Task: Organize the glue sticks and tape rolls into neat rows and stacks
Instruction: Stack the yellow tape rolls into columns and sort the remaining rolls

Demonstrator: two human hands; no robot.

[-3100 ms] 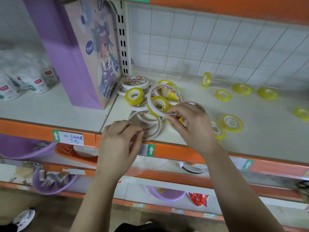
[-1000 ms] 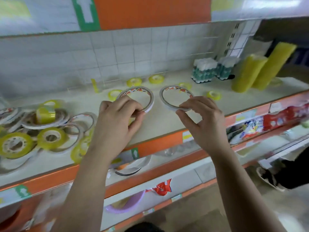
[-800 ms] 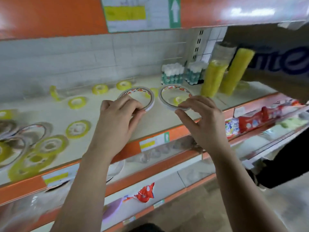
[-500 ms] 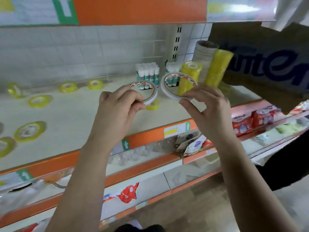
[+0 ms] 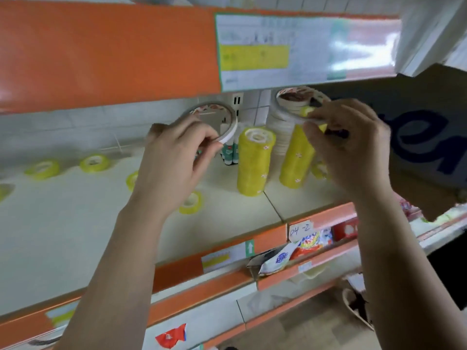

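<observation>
**Tape sorting at the shop shelf [image 5: 75,231]**

My left hand [image 5: 177,160] pinches a thin white tape ring [image 5: 233,127] by its lower rim, thumb and curled fingers closed on it. It holds the ring up, tilted, in front of the glue sticks [image 5: 228,154]. These stand at the back of the shelf and are largely hidden behind that hand.

My right hand [image 5: 351,147] grips a second white ring [image 5: 288,107] by its near edge, fingers curled round it. The ring sits right at the top of a tall stack of white tape rolls [image 5: 279,140] against the tiled back wall. I cannot tell whether the ring touches the stack.

Two columns of yellow tape stand upright just in front of that stack. The left yellow column [image 5: 255,160] is between my hands, and the right yellow column [image 5: 297,160] is partly behind my right hand.

A loose yellow roll [image 5: 190,202] lies flat on the shelf just beside my left wrist. A farther yellow roll [image 5: 94,162] lies flat well off to the left, near the back wall.

A cardboard box [image 5: 414,188] with blue lettering fills the right side. The orange shelf edge [image 5: 101,51] overhead carries a price label [image 5: 252,61]. Snack packets [image 5: 303,246] sit on the shelf below.
</observation>
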